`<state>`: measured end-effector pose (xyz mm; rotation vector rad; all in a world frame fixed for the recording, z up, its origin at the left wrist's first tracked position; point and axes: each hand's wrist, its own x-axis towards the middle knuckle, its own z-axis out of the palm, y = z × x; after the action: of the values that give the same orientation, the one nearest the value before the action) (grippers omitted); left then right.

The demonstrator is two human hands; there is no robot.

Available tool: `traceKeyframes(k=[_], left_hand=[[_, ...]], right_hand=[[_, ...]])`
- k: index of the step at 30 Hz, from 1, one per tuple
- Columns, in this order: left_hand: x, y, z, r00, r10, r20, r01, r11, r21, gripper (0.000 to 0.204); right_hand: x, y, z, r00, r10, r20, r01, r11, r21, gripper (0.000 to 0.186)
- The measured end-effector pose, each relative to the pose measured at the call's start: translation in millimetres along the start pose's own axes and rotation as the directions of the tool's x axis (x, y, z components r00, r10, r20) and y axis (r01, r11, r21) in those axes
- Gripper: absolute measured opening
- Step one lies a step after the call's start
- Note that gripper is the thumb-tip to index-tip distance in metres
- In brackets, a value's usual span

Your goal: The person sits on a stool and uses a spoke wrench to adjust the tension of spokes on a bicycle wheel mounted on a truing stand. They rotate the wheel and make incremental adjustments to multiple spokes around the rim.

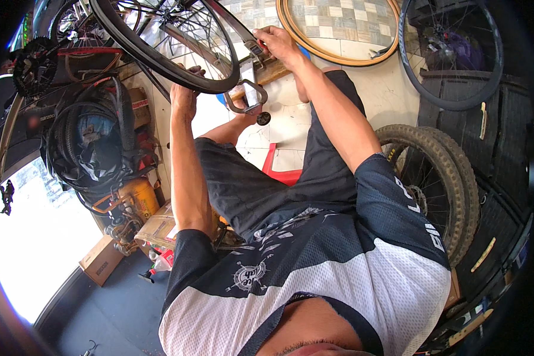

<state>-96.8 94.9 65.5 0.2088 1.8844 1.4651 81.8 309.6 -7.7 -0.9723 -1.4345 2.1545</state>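
Note:
A black bicycle wheel (160, 69) with thin spokes sits tilted in a metal wheel truing stand (252, 92), ahead of me. My left hand (184, 98) is at the wheel's near edge, its fingers curled at the tyre and partly hidden behind it. On the wheel's right side, my right hand (277, 45) is closed beside the stand's upright arm. Its thumb and fingers pinch together there. A bit of red shows under the fingers, too small to name. A round black knob (263, 118) sticks out at the stand's near end.
A tan tyre (338, 58) lies on the tiled floor, with another wheel (406, 53) to its right. Knobby-tyred wheels (457, 196) stand by my right side. Bundled black tyres (71, 133) and a cardboard box (101, 260) are at left. A red stool (282, 176) shows between my legs.

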Motion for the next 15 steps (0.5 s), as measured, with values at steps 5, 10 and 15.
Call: traceKeyframes(k=[5,10,15], left_hand=[[-14.7,45.6,13.2,0.997,0.080,0.009,-0.080,0.996,-0.026,0.037],[-13.3,84.3,-3.5,0.956,0.284,0.070,-0.292,0.932,0.216,0.051],[0.8,116.1,-8.6,0.937,0.350,0.004,-0.349,0.934,-0.083,0.060]], right_hand=[[1.4,3.3,-4.1,1.000,0.009,-0.012,-0.009,1.000,0.000,0.040],[-0.1,1.5,-0.9,1.000,-0.011,0.007,0.011,1.000,0.015,0.039],[-2.6,-0.4,0.1,1.000,-0.009,0.013,0.009,1.000,-0.019,0.040]])
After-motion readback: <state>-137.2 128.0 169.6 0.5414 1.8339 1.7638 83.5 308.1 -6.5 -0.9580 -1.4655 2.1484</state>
